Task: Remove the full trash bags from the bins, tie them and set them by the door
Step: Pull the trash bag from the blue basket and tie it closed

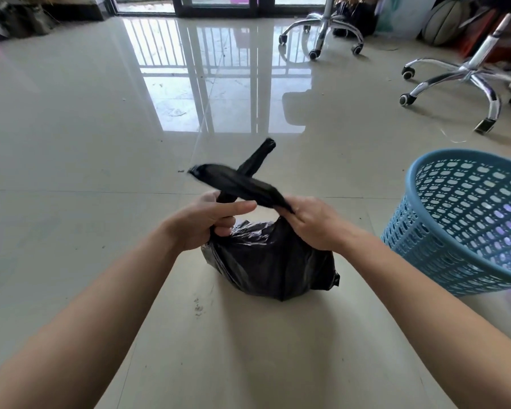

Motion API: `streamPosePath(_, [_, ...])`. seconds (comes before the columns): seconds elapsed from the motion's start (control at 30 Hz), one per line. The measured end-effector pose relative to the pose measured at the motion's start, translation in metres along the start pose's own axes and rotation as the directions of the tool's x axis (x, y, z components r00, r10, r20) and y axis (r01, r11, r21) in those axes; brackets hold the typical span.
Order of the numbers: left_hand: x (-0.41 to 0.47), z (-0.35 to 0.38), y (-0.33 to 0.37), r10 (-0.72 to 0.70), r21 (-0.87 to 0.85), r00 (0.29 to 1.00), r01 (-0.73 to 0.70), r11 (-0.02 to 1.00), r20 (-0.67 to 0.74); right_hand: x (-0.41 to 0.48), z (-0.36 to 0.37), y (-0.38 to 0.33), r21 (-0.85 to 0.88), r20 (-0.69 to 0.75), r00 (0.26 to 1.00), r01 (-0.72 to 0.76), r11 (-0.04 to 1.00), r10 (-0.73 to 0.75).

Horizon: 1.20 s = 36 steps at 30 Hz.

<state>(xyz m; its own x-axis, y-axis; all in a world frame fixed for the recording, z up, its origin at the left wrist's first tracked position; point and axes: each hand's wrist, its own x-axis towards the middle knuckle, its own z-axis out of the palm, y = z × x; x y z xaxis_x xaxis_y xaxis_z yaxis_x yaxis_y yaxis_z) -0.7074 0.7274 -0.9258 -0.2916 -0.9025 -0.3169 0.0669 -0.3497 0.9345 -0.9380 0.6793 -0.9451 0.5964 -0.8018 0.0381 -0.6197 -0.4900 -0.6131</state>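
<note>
Gripping the trash bag's crossed handles, the left hand and right hand risked tearing thin plastic by overpulling.

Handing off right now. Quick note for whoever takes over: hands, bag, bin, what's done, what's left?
Left hand: grips one twisted end of the black trash bag.
Right hand: grips the other end. The two ends cross above the bag, no knot yet.
The bag sits on the floor between the forearms. The blue bin is to its right, with no liner visible inside.
Done: bag out of the bin.
Left: finish the knot, carry the bag to the door. No other bins are in view.
</note>
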Motion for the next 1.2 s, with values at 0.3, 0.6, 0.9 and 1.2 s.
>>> streamPosePath(0.3, [0.001,0.016,0.004,-0.048,0.011,0.994,0.049,0.999,-0.098,0.002,0.008,0.004,0.109,0.217,0.975,-0.076,0.991,0.051])
streamPosePath(0.6, [-0.001,0.027,0.006,-0.024,0.083,0.998,0.019,0.996,0.05,0.013,-0.037,-0.027,0.847,-0.022,0.962,-0.127,0.516,0.272])
streamPosePath(0.9, [0.005,0.025,0.005,0.071,-0.261,0.995,-0.087,0.961,-0.071,0.015,-0.049,-0.041,0.974,-0.053,0.958,-0.014,0.227,0.283])
streamPosePath(1.2, [0.008,0.008,0.001,0.1,-0.33,0.977,-0.159,0.931,-0.188,0.004,-0.022,-0.018,0.788,0.18,0.893,-0.382,0.484,0.412])
